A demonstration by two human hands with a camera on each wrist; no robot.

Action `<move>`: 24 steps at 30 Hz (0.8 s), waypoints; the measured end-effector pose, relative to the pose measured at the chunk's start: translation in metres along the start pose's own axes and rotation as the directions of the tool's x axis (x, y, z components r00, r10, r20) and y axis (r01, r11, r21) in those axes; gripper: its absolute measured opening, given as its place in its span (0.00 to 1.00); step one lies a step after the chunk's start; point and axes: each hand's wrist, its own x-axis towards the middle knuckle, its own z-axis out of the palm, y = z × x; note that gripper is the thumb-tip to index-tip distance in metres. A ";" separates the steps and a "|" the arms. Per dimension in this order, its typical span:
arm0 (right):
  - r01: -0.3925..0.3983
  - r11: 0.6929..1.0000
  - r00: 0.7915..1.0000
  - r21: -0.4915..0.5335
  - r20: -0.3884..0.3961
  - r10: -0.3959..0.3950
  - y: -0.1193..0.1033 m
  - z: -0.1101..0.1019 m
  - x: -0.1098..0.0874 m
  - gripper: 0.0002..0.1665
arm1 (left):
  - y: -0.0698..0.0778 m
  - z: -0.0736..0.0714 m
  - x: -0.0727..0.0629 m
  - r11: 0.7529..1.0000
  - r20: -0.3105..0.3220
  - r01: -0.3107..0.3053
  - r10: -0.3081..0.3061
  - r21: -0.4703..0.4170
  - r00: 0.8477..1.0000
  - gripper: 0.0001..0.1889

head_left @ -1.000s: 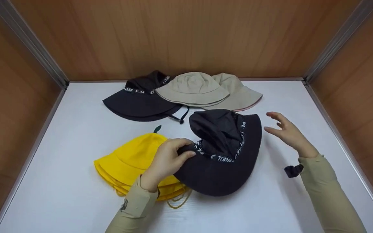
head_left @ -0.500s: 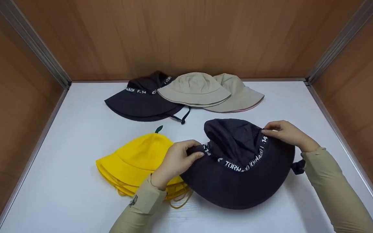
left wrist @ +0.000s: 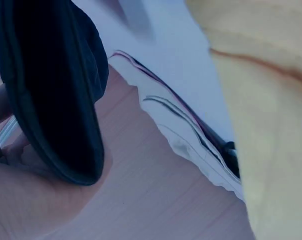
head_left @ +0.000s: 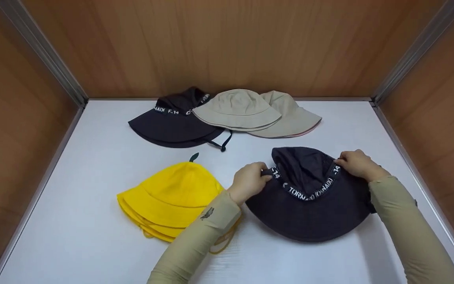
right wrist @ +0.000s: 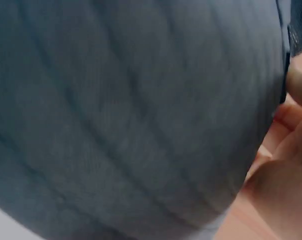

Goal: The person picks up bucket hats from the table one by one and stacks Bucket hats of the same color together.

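White counter point(head_left: 73, 244), wood walls point(head_left: 227, 47). Front black hat point(head_left: 309, 215) has shifted right from a second ago, now beside the yellow hats point(head_left: 172, 193); right grip point(head_left: 358, 163) has joined left grip point(head_left: 249, 181) pinching its edge, so it's held both sides.

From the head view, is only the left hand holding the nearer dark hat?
No, the right hand grips one side of the nearer dark hat while the left hand grips the other.
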 end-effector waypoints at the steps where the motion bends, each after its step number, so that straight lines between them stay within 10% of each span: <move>1: -0.020 1.000 1.000 -0.017 -0.001 0.020 0.002 0.002 0.001 0.17 | 0.002 0.003 0.004 1.000 0.018 0.009 -0.009 0.010 1.000 0.09; 10: -0.115 0.993 0.993 0.012 -0.028 0.116 0.013 0.027 0.008 0.20 | -0.001 0.022 0.024 0.988 0.103 0.078 -0.092 0.131 0.990 0.11; 24: -0.119 0.988 0.993 0.100 -0.009 0.120 0.014 0.052 0.011 0.19 | 0.000 0.030 0.021 0.942 0.118 0.113 -0.156 0.315 0.981 0.14</move>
